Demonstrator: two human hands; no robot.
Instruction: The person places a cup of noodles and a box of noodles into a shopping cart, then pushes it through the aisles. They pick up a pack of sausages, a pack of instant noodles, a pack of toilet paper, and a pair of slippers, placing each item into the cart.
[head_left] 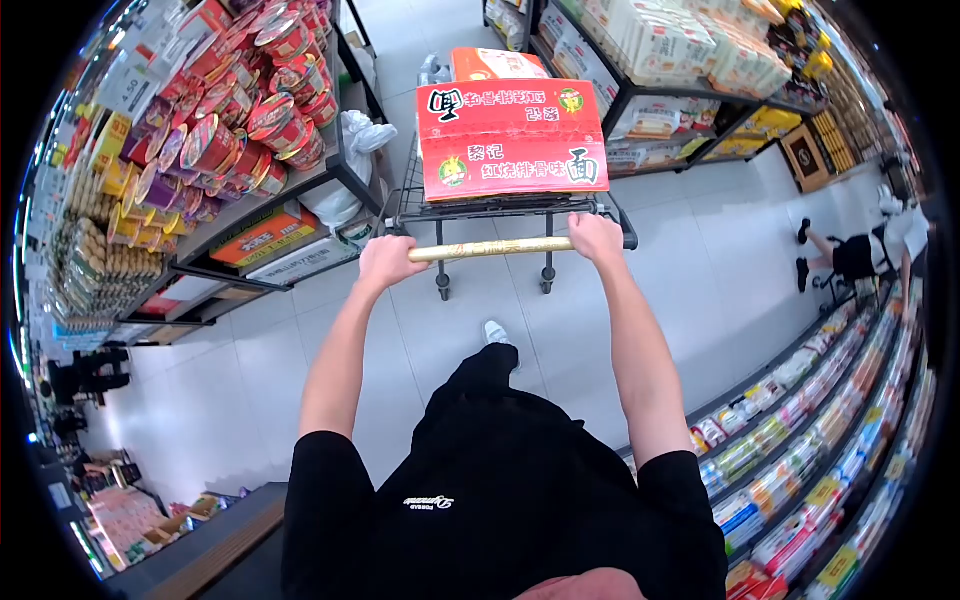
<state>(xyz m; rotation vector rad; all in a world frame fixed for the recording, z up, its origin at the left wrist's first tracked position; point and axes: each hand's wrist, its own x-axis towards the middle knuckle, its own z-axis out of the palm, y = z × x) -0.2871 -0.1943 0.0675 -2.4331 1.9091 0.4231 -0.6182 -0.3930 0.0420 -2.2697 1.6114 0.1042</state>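
Red carton point(512, 140) with white panels, black characters and green-and-yellow roundels; orange carton point(497, 64) behind it; black wire trolley point(405, 205), gold handle bar point(490, 249); red and purple noodle bowls point(270, 115); pale grey floor tiles point(720, 270); black T-shirt point(500, 500) lettered in white; white shoe point(496, 332)

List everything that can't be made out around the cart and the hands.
All in the head view:
- Cart: its load is hidden under the red carton.
- Orange box: mostly covered by that carton.
- Fingertips of left hand and right hand: curled under the handle bar.
- Person at right: cut off by the lens edge.
- Packets on the right shelf: print too small to read.
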